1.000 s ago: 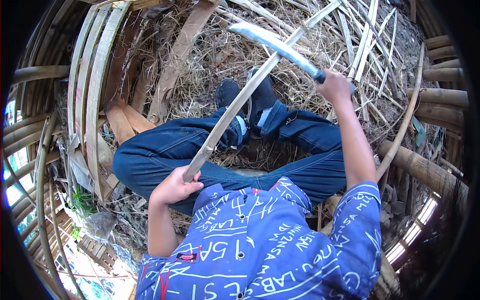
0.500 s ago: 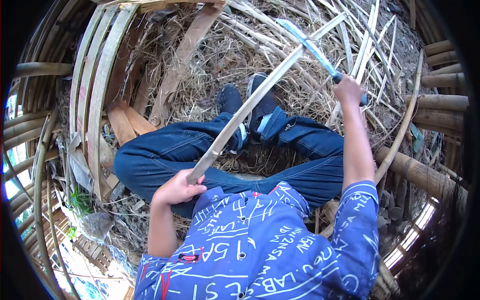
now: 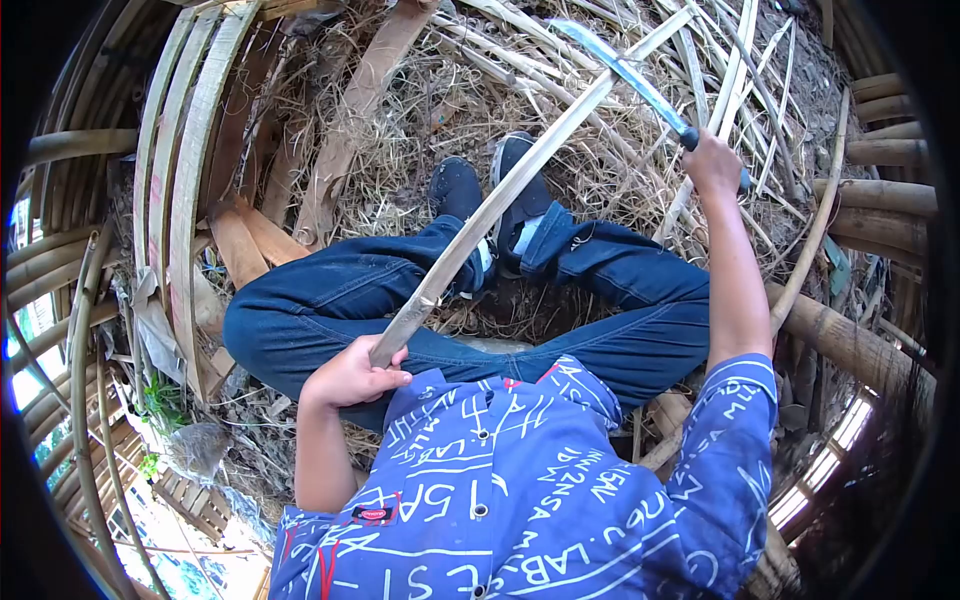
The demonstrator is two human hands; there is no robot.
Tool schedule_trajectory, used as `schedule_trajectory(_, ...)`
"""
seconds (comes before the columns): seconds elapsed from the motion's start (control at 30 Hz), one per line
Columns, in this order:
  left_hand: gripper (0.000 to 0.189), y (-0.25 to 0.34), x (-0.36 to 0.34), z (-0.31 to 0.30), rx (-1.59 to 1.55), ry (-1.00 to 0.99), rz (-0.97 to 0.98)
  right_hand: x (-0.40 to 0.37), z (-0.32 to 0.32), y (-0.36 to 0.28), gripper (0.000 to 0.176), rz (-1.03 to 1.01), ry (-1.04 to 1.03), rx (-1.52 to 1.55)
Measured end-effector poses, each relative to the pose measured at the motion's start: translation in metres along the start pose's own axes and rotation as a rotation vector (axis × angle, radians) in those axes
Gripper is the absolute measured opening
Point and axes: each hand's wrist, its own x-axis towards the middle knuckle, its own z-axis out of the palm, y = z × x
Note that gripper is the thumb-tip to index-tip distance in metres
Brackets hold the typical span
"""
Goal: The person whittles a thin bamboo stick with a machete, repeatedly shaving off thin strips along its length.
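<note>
My left hand [image 3: 352,374] is wrapped round the near end of a long bamboo strip [image 3: 500,200], close by my left thigh. The strip slants up and away to the right, over my legs and shoes, to the litter at the top. My right hand [image 3: 716,165] grips the dark handle of a machete [image 3: 652,98], fingers closed. Its long blade points up and left and crosses over the strip near the strip's far end. A small rough knot shows on the strip a little beyond my left hand.
Bamboo shavings [image 3: 430,110] cover the ground around my shoes [image 3: 520,175]. Split bamboo pieces [image 3: 735,75] lie at the upper right. Wooden slats [image 3: 205,150] stand at the left, and a thick bamboo pole [image 3: 850,340] lies by my right elbow. Bamboo walls [image 3: 885,205] rise on both sides.
My right hand and the machete have moved slightly to the right and nearer, the blade still crossing the strip. My left hand keeps its hold, and the strip has barely shifted.
</note>
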Motion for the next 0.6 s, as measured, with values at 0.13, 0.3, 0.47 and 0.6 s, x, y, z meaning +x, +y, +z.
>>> schedule_trajectory(0.13,0.028,0.0,-0.001,-0.001,-0.027,0.001,0.001,0.004,0.005,0.004,0.018,0.035,0.096,0.018)
schedule_trajectory(0.3,0.027,-0.001,0.0,-0.005,-0.079,-0.036,-0.034,0.011,0.005,0.006,0.016,-0.072,0.073,-0.085)
schedule_trajectory(0.47,0.027,0.0,-0.001,0.002,0.055,0.02,-0.005,0.009,-0.006,-0.005,0.02,-0.024,-0.058,-0.076)
schedule_trajectory(0.6,0.028,-0.004,0.004,0.005,0.221,0.077,0.117,-0.001,-0.01,-0.016,0.022,0.075,-0.101,0.082)
